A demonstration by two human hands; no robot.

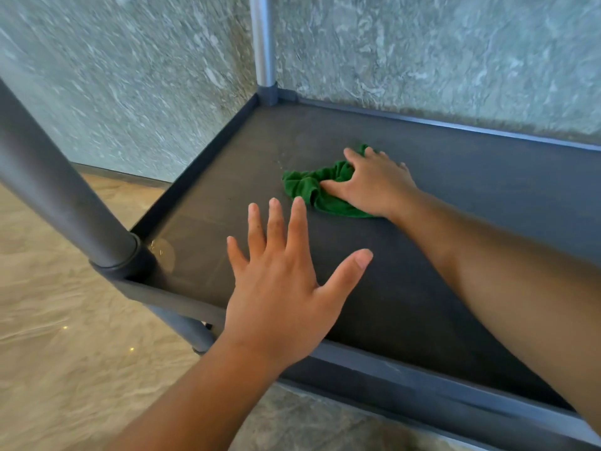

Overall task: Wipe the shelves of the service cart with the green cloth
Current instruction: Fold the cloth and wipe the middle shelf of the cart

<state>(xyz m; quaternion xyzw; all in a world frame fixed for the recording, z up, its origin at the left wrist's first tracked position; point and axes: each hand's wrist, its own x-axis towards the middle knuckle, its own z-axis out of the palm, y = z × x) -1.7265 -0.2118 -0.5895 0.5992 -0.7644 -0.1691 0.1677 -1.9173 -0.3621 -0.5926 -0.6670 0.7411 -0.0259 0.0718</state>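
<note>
Head view only. Looking down on one dark shelf (439,148) of the service cart (406,366), which has a raised rim all round.

Right hand (374,187) is out at mid-shelf, toward the far side, palm down on the green cloth (305,185). The thumb and forefinger are drawn in so that the cloth bunches into folds between them, and the other fingers are spread over the top. Reads as a press-and-grip so the cloth travels with the hand instead of sliding out.

The cloth lies flat on the shelf surface, well apart from the far-left corner post (263,40). Most of it sticks out left of the hand.

Left hand (279,288) is wide open with fingers splayed and holds nothing. It is over the near part of the shelf, wrist crossing the near rim. Cannot tell if the palm touches the surface or hovers; likely there to brace the body or steady the cart.

Near-left post (65,196) rises at the near-left corner. Faint pale specks on the shelf just left of the cloth, probably the next patch to wipe. Marbled wall (130,76) behind, tan floor (48,320) at left. Other shelves are out of view.
</note>
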